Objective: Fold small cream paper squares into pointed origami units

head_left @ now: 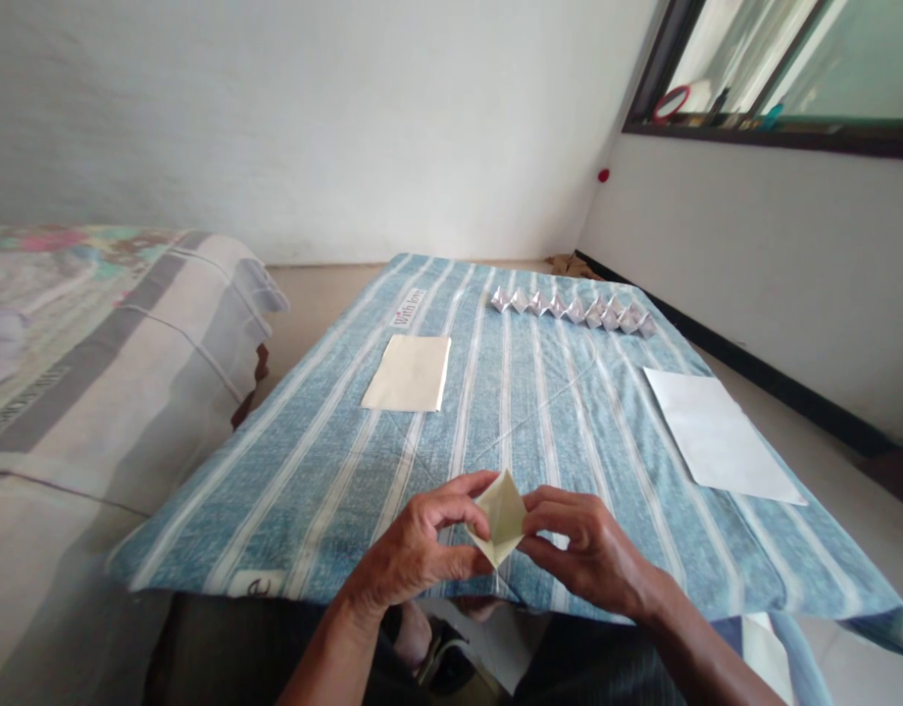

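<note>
Between my hands, above the near edge of the table, is a small folded piece of cream paper (pixel 505 518), opened into a diamond-shaped pocket with its hollow facing me. My left hand (pixel 440 529) grips its left side, with fingers behind and at the left corner. My right hand (pixel 573 529) pinches the right corner between thumb and fingers. Farther off lies a stack of cream paper sheets (pixel 411 373), left of the middle. A row of shiny silver folded paper pieces (pixel 575 310) stands near the far edge.
A blue-and-white striped cloth (pixel 333 461) covers the table. White sheets (pixel 720 436) lie on its right side. A bed (pixel 113 392) with a patterned cover stands at the left. A white wall (pixel 348 127) rises behind, and a window (pixel 789 69) is at upper right.
</note>
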Action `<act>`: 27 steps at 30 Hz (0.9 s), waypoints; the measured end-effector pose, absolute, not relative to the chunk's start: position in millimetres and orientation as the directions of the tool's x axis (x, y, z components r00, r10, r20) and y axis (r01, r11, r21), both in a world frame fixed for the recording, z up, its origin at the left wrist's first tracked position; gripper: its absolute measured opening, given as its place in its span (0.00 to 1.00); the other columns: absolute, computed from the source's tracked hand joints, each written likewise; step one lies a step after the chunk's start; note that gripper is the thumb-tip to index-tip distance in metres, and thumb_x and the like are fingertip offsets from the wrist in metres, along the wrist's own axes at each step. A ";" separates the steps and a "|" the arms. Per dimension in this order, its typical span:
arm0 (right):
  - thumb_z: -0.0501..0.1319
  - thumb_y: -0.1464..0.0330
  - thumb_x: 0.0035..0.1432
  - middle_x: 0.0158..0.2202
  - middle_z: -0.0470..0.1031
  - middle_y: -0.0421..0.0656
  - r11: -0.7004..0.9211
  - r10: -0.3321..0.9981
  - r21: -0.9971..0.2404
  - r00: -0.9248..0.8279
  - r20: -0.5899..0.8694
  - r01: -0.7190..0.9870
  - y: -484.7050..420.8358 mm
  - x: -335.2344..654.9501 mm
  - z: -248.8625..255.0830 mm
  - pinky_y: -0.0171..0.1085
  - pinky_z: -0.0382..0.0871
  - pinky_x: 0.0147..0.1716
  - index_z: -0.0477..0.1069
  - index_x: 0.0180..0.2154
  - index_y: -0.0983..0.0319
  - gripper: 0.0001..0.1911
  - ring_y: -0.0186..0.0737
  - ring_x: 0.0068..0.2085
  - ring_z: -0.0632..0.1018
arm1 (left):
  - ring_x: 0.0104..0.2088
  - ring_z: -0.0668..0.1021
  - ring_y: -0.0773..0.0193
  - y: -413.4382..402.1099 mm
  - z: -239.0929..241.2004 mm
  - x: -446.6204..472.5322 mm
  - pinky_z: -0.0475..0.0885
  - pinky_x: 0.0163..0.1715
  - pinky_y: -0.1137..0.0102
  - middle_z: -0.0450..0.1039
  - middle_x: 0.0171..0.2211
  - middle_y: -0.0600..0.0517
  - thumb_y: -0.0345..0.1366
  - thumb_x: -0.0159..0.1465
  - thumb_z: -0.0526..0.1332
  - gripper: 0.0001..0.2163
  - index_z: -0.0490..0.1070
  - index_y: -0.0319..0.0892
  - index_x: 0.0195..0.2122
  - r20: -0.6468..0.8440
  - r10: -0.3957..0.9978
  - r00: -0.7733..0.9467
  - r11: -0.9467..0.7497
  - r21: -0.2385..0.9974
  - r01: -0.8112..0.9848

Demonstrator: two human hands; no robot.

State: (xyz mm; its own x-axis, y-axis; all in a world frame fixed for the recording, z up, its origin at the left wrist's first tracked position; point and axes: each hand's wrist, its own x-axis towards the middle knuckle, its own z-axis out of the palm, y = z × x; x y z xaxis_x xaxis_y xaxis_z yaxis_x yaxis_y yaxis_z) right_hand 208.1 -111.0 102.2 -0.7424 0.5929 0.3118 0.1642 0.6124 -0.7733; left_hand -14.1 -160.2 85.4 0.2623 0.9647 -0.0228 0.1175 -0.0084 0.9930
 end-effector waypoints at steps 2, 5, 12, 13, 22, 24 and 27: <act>0.59 0.69 0.64 0.35 0.76 0.45 0.596 0.599 -0.787 -0.741 0.304 0.160 -111.4 209.2 101.4 0.34 0.70 0.33 0.74 0.31 0.62 0.09 0.35 0.34 0.77 | 0.59 0.70 0.47 -160.1 84.2 -10.9 0.59 0.60 0.60 0.68 0.60 0.44 0.41 0.51 0.72 0.08 0.79 0.42 0.28 -0.029 0.969 0.246 0.007 0.996 0.091; 0.60 0.67 0.64 0.34 0.77 0.45 0.567 0.617 -0.809 -0.731 0.290 0.158 -112.0 210.2 99.9 0.34 0.70 0.34 0.75 0.31 0.62 0.10 0.36 0.34 0.77 | 0.55 0.73 0.48 -160.4 83.4 -7.6 0.63 0.57 0.60 0.71 0.57 0.43 0.42 0.51 0.72 0.10 0.78 0.41 0.26 -0.039 0.968 0.247 0.034 0.999 0.023; 0.62 0.67 0.62 0.32 0.78 0.44 0.482 0.668 -0.867 -0.693 0.271 0.126 -114.1 211.3 93.7 0.35 0.71 0.34 0.76 0.31 0.62 0.08 0.36 0.33 0.77 | 0.35 0.75 0.61 -162.0 84.2 -1.8 0.69 0.36 0.69 0.74 0.35 0.49 0.40 0.54 0.70 0.10 0.74 0.40 0.24 -0.046 0.968 0.246 0.067 0.995 -0.080; 0.62 0.67 0.61 0.33 0.78 0.44 0.472 0.675 -0.873 -0.689 0.265 0.126 -114.5 211.7 92.8 0.35 0.71 0.35 0.76 0.31 0.62 0.08 0.36 0.33 0.77 | 0.32 0.73 0.63 -161.9 83.3 -1.2 0.68 0.33 0.71 0.72 0.32 0.50 0.41 0.54 0.69 0.11 0.73 0.40 0.23 -0.062 0.971 0.232 0.079 0.995 -0.063; 0.64 0.68 0.59 0.34 0.79 0.43 0.403 0.720 -0.911 -0.646 0.254 0.091 -116.1 212.8 87.6 0.35 0.70 0.36 0.75 0.30 0.61 0.05 0.36 0.34 0.79 | 0.29 0.70 0.64 -161.5 82.4 3.4 0.65 0.29 0.72 0.71 0.26 0.53 0.44 0.55 0.66 0.12 0.72 0.39 0.24 -0.088 0.988 0.130 0.086 0.996 0.022; 0.64 0.69 0.58 0.33 0.79 0.42 0.388 0.742 -0.917 -0.622 0.250 0.093 -116.5 212.3 85.5 0.35 0.70 0.36 0.74 0.29 0.61 0.05 0.36 0.34 0.78 | 0.28 0.71 0.65 -161.9 82.0 4.2 0.65 0.29 0.72 0.72 0.26 0.53 0.43 0.56 0.66 0.12 0.75 0.39 0.28 -0.086 0.991 0.106 0.083 0.996 0.029; 0.65 0.70 0.57 0.32 0.78 0.42 0.355 0.774 -0.930 -0.587 0.235 0.096 -117.3 211.3 81.8 0.34 0.69 0.36 0.73 0.28 0.62 0.06 0.36 0.34 0.78 | 0.29 0.72 0.64 -162.1 80.0 5.6 0.66 0.30 0.71 0.73 0.28 0.52 0.43 0.56 0.65 0.12 0.77 0.38 0.33 -0.065 0.996 0.064 0.062 0.997 0.048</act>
State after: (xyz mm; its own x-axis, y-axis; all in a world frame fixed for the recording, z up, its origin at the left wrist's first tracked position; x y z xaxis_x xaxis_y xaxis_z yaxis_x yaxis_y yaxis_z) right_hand 211.3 -117.3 81.8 -0.5875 0.7744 0.2350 0.0957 0.3549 -0.9300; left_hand 5.6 -162.1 80.0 0.0637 0.9958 -0.0652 0.0482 0.0622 0.9969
